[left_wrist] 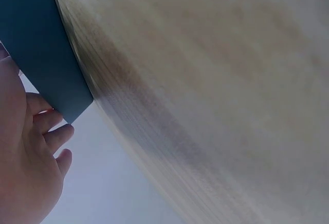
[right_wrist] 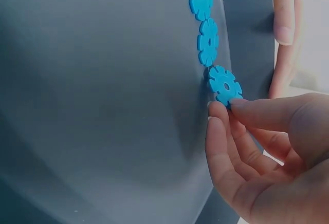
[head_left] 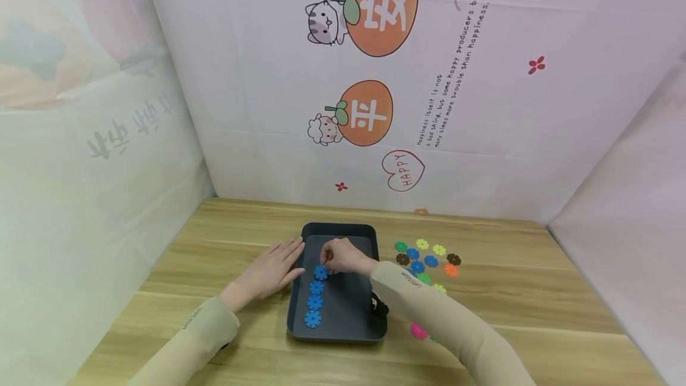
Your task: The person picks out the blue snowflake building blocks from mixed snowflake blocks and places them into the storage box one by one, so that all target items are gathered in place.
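Inside a dark grey tray (head_left: pixel 348 314), my right hand (head_left: pixel 343 256) pinches a blue notched snowflake disc (head_left: pixel 320 272) between thumb and fingertips. In the right wrist view, that disc (right_wrist: pixel 225 86) tilts at the near end of a row, its edge right by the neighbouring blue disc (right_wrist: pixel 208 42). Several blue discs (head_left: pixel 315 302) make up this row along the tray's left side. My left hand (head_left: pixel 270 270) lies at the tray's left rim with its fingers extended. The left wrist view shows its fingers (left_wrist: pixel 59 136) loosely bent beside the tray's outer wall (left_wrist: pixel 46 44).
On the wooden table (head_left: pixel 257 356), right of the tray, loose notched discs lie scattered: green (head_left: pixel 401 246), yellow (head_left: pixel 439 249), brown (head_left: pixel 454 259), orange (head_left: pixel 451 270), blue (head_left: pixel 431 261) and pink (head_left: pixel 418 331). My right forearm passes over some of them. A printed white cloth (head_left: pixel 268 106) hangs behind the table.
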A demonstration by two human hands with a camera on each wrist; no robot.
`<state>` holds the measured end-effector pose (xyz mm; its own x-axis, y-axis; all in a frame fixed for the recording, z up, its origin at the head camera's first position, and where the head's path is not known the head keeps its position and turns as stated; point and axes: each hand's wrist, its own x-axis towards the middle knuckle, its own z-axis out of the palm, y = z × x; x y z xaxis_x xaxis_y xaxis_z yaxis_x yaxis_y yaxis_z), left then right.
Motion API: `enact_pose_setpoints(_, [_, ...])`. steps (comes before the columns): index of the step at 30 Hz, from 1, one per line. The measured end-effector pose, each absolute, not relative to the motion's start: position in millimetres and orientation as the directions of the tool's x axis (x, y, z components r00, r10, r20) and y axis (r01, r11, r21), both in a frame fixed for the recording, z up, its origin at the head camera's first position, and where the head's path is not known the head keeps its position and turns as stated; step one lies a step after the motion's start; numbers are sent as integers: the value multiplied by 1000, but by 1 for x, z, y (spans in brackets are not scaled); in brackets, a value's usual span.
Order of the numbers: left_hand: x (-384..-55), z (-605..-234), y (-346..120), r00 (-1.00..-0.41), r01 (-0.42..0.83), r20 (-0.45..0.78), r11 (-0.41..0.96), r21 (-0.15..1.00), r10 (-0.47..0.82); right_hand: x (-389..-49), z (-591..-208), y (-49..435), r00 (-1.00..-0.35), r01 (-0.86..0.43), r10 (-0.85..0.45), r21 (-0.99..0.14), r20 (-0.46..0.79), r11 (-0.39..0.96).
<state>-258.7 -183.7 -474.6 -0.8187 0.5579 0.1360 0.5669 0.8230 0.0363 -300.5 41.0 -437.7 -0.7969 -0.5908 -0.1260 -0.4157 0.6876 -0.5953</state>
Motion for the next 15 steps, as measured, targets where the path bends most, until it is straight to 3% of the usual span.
enact_pose_setpoints(15, [-260, -475, -183, -821, 565, 123, 824, 37, 558, -306, -443, 35, -791, -421, -595, -577, -143, 699])
